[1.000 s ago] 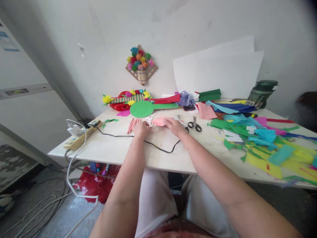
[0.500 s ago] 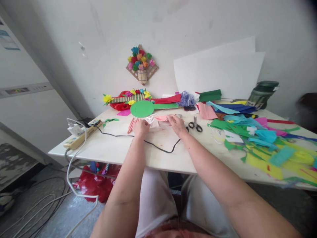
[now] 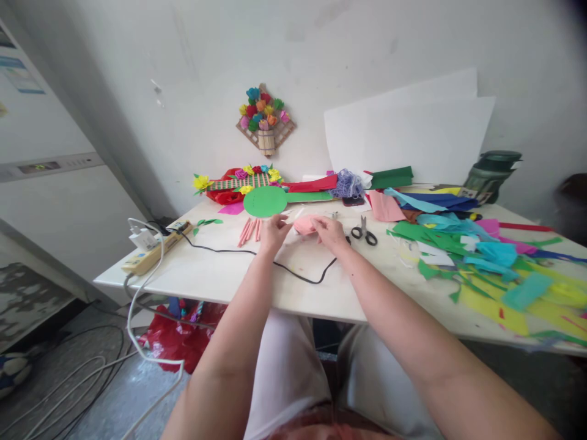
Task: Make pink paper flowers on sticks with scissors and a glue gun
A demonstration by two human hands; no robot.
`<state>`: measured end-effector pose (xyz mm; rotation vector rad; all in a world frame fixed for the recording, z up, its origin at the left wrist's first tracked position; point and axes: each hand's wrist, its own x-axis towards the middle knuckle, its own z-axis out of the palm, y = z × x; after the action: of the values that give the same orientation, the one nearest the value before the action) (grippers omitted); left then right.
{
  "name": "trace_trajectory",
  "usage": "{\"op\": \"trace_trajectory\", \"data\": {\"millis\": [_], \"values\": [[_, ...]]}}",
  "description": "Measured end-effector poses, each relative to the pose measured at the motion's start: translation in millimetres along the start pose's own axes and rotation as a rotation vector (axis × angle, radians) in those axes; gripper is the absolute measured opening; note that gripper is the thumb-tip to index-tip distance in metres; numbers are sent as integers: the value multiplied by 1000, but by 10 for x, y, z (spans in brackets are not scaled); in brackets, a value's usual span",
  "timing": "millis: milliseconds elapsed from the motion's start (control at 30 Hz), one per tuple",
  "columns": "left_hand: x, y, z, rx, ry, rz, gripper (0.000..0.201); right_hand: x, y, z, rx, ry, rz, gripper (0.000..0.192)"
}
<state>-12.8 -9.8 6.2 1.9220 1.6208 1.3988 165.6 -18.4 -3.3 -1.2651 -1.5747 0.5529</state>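
A piece of pink crepe paper (image 3: 302, 225) is pinched at its right side by my right hand (image 3: 331, 233), just above the white table. To its left is my left hand (image 3: 274, 233), its thumb and fingers apart, with nothing visible between them. Beside that hand lie several pink paper strips, narrow and rolled-looking (image 3: 248, 233). Black-handled scissors (image 3: 364, 232) rest to the right of my right hand, blades pointing away. A green round cardboard piece with a long handle (image 3: 265, 201) lies behind my hands.
Coloured paper scraps (image 3: 426, 235) cover the table's right side, with a dark green bottle (image 3: 493, 174) behind. A black cable (image 3: 293, 271) crosses in front of my hands from a power strip (image 3: 142, 260). Paper flowers on a woven strip (image 3: 243, 181) lie at the back.
My left hand has moved right, off the pink strips and toward the pink paper. My right hand, flat on the paper before, now pinches it and has lifted it slightly.
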Motion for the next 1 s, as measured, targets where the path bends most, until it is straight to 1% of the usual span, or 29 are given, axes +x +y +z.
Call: {"op": "trace_trajectory", "data": {"millis": [100,167,300,433,667,867,1000], "values": [[-56,69,116,-43,-87,162,21,-3,-26,-11,228,-39,55,37],[-88,112,161,-57,-120,239,19,2,-33,-14,341,-36,81,39],[-122,159,202,-96,-161,275,18,15,-29,-13,486,17,145,40],[-129,163,223,-105,-168,278,21,9,-55,-20,498,23,170,42],[-129,170,220,-5,-175,244,28,-19,-120,-50,467,34,130,43],[-125,183,204,98,-134,337,28,-28,-144,-55,487,9,128,42],[-112,167,205,94,-125,331,24,-21,-146,-56,516,-7,128,38]]}}
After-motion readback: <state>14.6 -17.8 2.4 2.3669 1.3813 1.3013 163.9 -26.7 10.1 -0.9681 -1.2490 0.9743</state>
